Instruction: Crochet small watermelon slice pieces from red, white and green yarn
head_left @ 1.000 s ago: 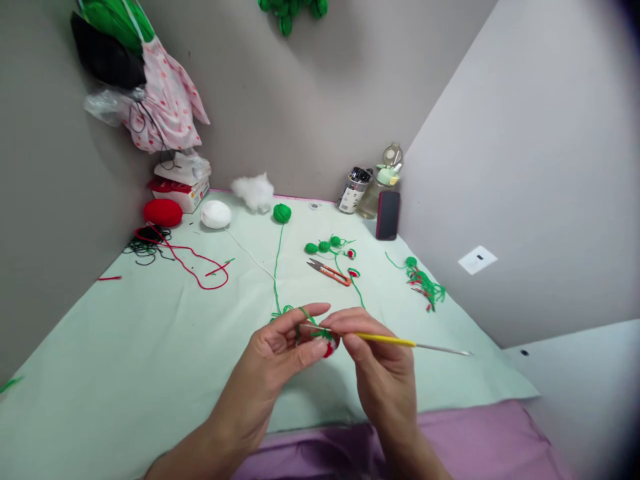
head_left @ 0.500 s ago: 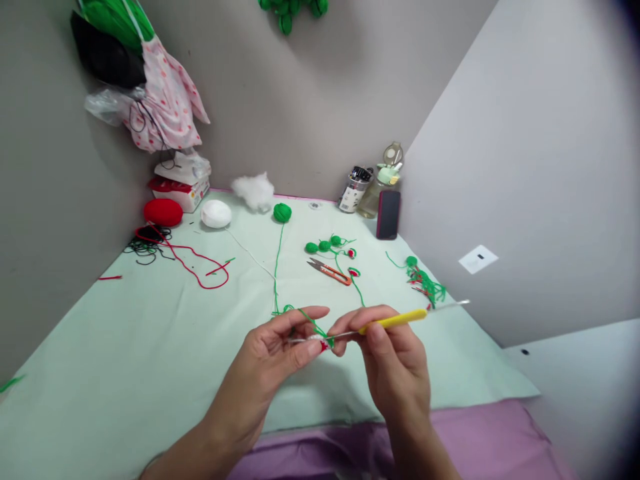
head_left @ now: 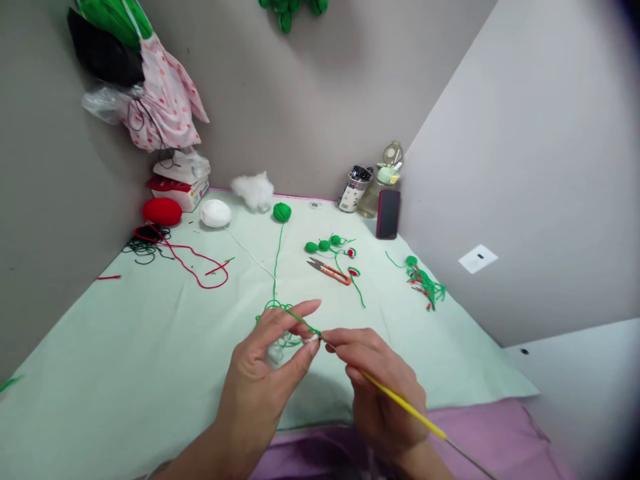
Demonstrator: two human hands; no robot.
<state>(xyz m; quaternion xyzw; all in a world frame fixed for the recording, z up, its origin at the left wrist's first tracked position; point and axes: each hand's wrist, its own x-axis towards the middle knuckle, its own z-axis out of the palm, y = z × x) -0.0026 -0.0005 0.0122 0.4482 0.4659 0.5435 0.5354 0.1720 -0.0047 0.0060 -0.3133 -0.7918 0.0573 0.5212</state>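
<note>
My left hand [head_left: 267,367] pinches a small crocheted piece [head_left: 311,339], white and green, between thumb and fingers. Green yarn [head_left: 303,323] runs over its index finger to the piece. In my right hand [head_left: 385,383] is a crochet hook [head_left: 405,405] with a yellow handle, its metal tip meeting the work at the left fingertips. The hook's far end slants down to the right. Loose loops of green and white yarn hang behind the left hand. Beyond the hands, thread snips [head_left: 331,272] with orange handles lie on the pale green cloth [head_left: 165,360].
Balls of red [head_left: 163,211], white [head_left: 215,213] and green yarn [head_left: 282,213] sit at the back, beside stuffing [head_left: 254,192]. Small green crocheted balls [head_left: 325,245] lie past the snips. A phone [head_left: 389,214] leans by a bottle at back right; yarn scraps [head_left: 425,283] lie at right.
My right hand has turned, so the hook's handle now slopes down to the right instead of up. The left hand has shifted slightly left, and the red on the piece is no longer visible.
</note>
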